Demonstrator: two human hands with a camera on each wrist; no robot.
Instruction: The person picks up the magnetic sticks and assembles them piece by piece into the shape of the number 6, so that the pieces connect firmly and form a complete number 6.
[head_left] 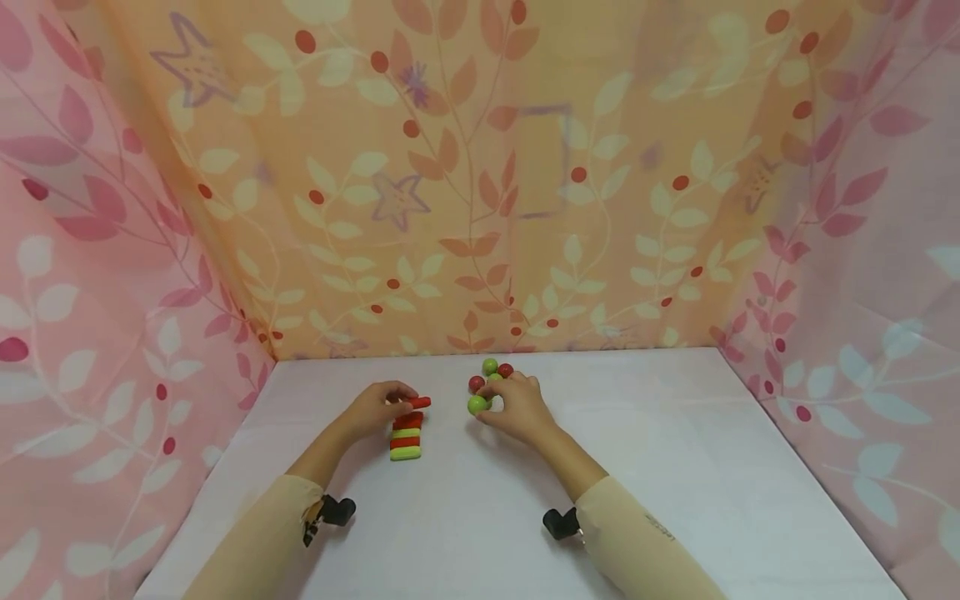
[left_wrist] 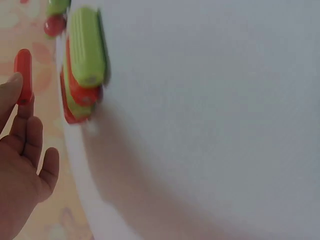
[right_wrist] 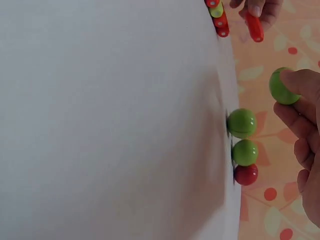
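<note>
Between thumb and fingertips, my left hand (head_left: 378, 407) pinches a short red rounded bar (head_left: 420, 402), raised off the table. Just below it, a row of red and green bars (head_left: 406, 443) lies side by side, colours alternating; the green one (left_wrist: 86, 47) is nearest in the left wrist view. My right hand (head_left: 521, 407) pinches a green ball (right_wrist: 281, 87) above the table. Under and beyond that hand sit more green balls (right_wrist: 242, 123) and red balls (head_left: 477, 384), grouped close together. The right hand partly covers this group in the head view.
A white table (head_left: 480, 517) carries everything. Patterned orange cloth (head_left: 480, 208) rises behind its far edge, and pink cloth walls (head_left: 90, 333) stand at both sides. A black wrist camera (head_left: 337, 510) sits at each sleeve.
</note>
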